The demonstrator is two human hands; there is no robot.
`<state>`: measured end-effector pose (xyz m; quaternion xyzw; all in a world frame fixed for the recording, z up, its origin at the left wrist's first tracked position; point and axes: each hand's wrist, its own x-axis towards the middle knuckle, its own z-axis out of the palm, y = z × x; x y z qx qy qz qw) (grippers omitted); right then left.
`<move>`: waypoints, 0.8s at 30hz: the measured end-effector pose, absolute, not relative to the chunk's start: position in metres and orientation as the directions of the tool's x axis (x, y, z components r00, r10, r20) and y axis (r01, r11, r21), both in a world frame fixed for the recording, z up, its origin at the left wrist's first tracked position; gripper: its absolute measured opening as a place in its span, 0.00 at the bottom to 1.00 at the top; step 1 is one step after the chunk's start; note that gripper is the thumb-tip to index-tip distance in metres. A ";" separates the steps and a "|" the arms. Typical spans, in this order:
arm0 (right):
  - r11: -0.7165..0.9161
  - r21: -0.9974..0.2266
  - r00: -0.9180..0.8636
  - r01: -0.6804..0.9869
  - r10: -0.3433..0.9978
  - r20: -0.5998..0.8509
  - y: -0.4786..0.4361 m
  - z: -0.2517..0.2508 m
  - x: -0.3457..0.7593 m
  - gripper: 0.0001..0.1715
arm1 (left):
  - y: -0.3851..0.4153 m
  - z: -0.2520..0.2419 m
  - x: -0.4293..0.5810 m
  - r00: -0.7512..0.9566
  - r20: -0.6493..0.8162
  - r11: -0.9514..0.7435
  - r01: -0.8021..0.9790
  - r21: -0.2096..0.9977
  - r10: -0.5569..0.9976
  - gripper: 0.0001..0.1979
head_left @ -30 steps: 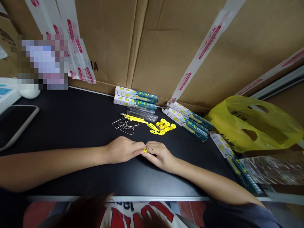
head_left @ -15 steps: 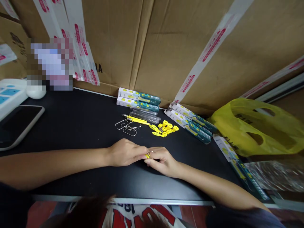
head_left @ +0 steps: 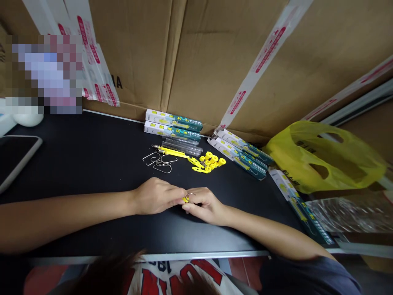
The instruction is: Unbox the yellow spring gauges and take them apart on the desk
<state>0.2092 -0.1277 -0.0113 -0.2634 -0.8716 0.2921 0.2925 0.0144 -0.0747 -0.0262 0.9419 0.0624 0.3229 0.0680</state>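
Observation:
My left hand (head_left: 158,196) pinches a small yellow plastic piece (head_left: 186,200) between thumb and fingers, low over the black tabletop. Close against it, my right hand (head_left: 207,206) is curled with its fingers closed on a thin metal hook (head_left: 191,194), whose curved wire shows above the fingers. The hook meets the yellow piece, but whether it passes through is hidden by the fingertips. Beyond the hands lie several loose wire hooks (head_left: 161,162), yellow rods with springs (head_left: 172,152), clear plastic tubes (head_left: 182,146) and a group of small yellow plastic parts (head_left: 211,162).
Printed boxes (head_left: 172,130) lie at the back, with more boxes (head_left: 239,157) to the right and one long box (head_left: 299,207) near the right edge. A yellow plastic bag (head_left: 325,159) sits beside clear wrapping (head_left: 346,211). At far left is a phone (head_left: 15,157). Cardboard (head_left: 215,61) rises behind.
The view has shifted slightly, so everything on the table appears a little further left. Both hands stay together around the yellow piece and the hook, with little visible movement.

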 end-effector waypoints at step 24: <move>0.867 -0.217 -0.714 0.448 0.493 0.497 -0.125 -0.011 0.214 0.20 | -0.077 -0.026 0.015 0.801 0.580 -0.988 0.088 0.130 0.147 0.19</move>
